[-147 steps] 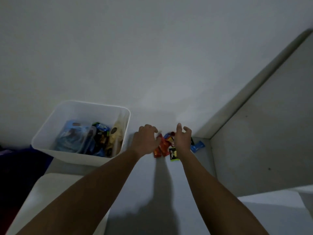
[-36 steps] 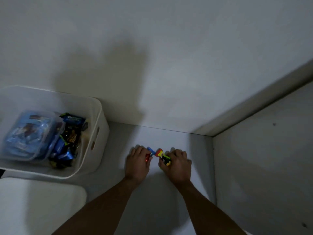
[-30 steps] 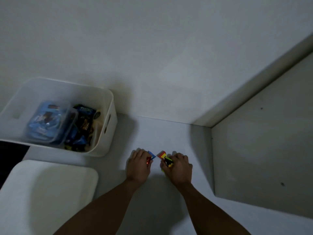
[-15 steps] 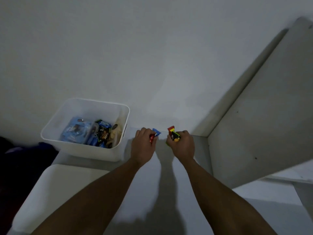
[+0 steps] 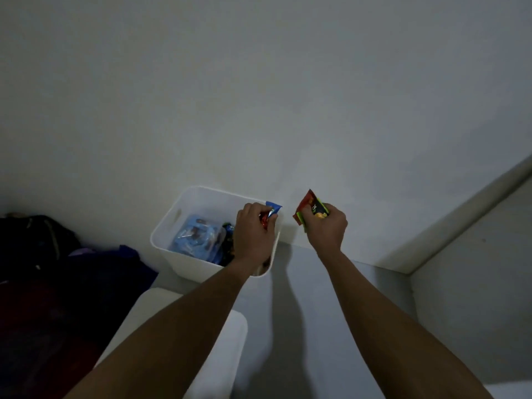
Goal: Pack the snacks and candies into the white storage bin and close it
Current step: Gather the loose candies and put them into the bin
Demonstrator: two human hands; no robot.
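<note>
Now, our left hand (image 5: 253, 231), curled round candies (image 5: 271, 212), hangs over the white storage bin (image 5: 187, 262) while our right hand (image 5: 326, 228) grips packets (image 5: 311, 208) at its 3 o'clock (outside the rim), so we carry them inward before releasing.

Bare left grip (image 5: 253, 234) and right grip (image 5: 326, 230) on long, slender, bare forearms (image 5: 388, 312).

The bin (image 5: 184, 262) stood against the wall (image 5: 259, 96), lid (image 5: 230, 349) before it. The left hand (image 5: 253, 234) held candies (image 5: 270, 213) over the bin, the right hand (image 5: 326, 230) just right of it.
</note>
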